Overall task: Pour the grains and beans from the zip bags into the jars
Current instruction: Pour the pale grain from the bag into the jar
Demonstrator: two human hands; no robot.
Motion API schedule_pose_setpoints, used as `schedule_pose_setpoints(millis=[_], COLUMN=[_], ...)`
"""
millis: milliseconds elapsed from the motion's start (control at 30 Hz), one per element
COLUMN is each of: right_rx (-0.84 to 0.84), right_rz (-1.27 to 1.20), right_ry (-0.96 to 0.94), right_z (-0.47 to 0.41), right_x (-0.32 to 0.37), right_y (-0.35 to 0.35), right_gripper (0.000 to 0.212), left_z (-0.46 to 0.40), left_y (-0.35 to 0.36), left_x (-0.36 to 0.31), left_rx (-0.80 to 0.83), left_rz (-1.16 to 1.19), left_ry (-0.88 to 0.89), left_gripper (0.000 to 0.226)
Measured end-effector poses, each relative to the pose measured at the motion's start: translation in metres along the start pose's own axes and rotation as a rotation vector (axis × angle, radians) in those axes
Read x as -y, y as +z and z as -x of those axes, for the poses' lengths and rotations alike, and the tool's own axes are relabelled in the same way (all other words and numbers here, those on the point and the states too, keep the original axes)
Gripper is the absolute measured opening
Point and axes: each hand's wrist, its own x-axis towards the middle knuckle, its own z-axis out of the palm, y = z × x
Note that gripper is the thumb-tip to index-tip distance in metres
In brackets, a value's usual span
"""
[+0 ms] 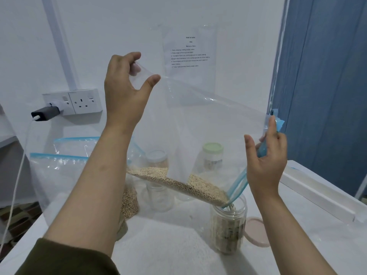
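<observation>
A large clear zip bag [208, 120] with a blue zip strip hangs tilted above the table. My left hand [127, 84] pinches its raised bottom corner high up. My right hand [267, 155] grips the blue zip edge lower on the right. Pale grains [178, 181] lie along the bag's low side and run out of its open corner into an uncapped clear jar [228, 227], which is well over half full. The jar's pink lid [256, 232] lies flat on the table just right of it.
Two more zip bags [59, 175] stand at the left, one with brownish grains [130, 201]. Behind the held bag are an open jar [159, 197], a white-lidded jar [157, 157] and a green-lidded jar [212, 153]. A wall socket [79, 102] with charger and cable is left.
</observation>
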Motion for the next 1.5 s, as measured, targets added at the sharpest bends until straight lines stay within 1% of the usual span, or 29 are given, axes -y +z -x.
schedule_pose_setpoints(millis=[833, 1500], right_rx=[-0.005, 0.006], right_rz=[0.009, 0.018], right_ry=[-0.005, 0.028], right_z=[-0.001, -0.001], right_x=[-0.007, -0.006], right_y=[0.002, -0.004], right_gripper=[0.063, 0.064], left_z=[-0.003, -0.005], left_y=[0.005, 0.004], left_x=[0.0, -0.008], left_rx=[0.008, 0.021], left_rz=[0.019, 0.029], left_ry=[0.014, 0.032], left_gripper=[0.053, 0.053])
